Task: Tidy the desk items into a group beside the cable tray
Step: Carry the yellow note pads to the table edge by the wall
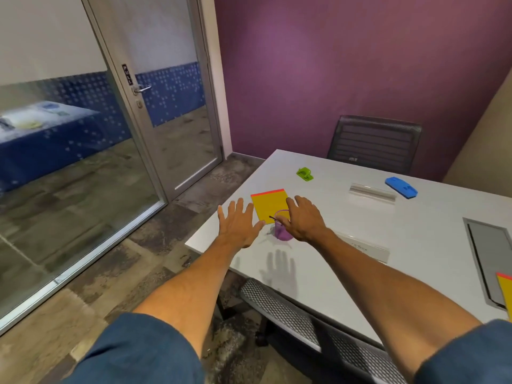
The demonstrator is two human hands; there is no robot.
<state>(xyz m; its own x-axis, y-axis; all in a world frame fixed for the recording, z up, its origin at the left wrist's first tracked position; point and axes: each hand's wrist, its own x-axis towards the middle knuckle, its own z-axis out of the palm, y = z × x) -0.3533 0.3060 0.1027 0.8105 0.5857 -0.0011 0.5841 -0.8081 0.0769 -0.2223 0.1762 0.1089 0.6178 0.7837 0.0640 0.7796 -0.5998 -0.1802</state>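
A yellow notepad [268,204] with a red top edge lies near the left end of the white desk [415,245]. My left hand [238,225] hovers open just left of it, fingers spread. My right hand [303,220] reaches over the pad's right corner and a purple cup-like object [283,234], which it partly hides; whether it grips it is unclear. A green clip-like item [304,173], a clear acrylic holder [372,191] and a blue stapler-like item [401,187] lie farther back. The grey cable tray [487,256] is set into the desk at the right.
Another yellow pad [505,292] shows at the right edge beside the tray. A clear name-plate stand [368,249] lies near my right forearm. A mesh chair [374,142] stands behind the desk, another chair back [279,306] at the near edge. A glass door is at the left.
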